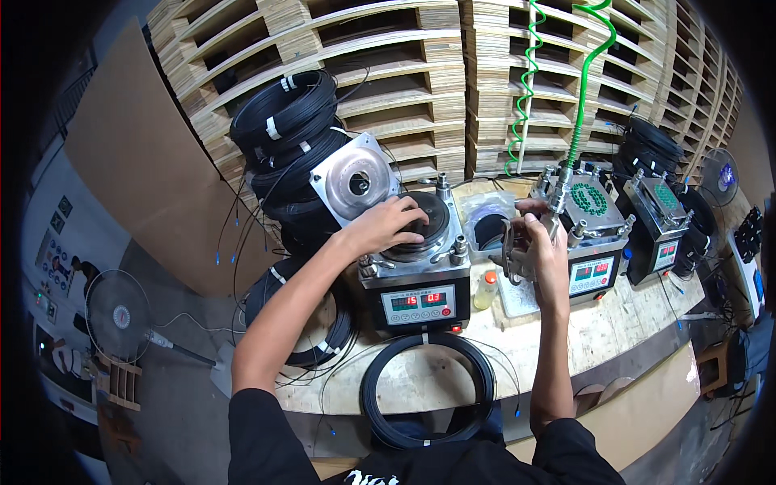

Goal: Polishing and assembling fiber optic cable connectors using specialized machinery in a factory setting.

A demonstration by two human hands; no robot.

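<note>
My left hand lies over the dark round plate on top of a polishing machine, its fingers apart and touching the plate. A metal cover plate with a round hole leans at the machine's far left, against coiled black cable. To the right, my right hand is closed around a metal air blow gun, which hangs from a green coiled hose. The gun's nozzle end is hard to make out among my fingers.
A small bottle with an orange cap stands between the hands. Two similar machines stand rightward, with green-dotted tops. A black cable coil overhangs the table's front edge. Stacked cable coils rise at left; wooden pallets stand behind.
</note>
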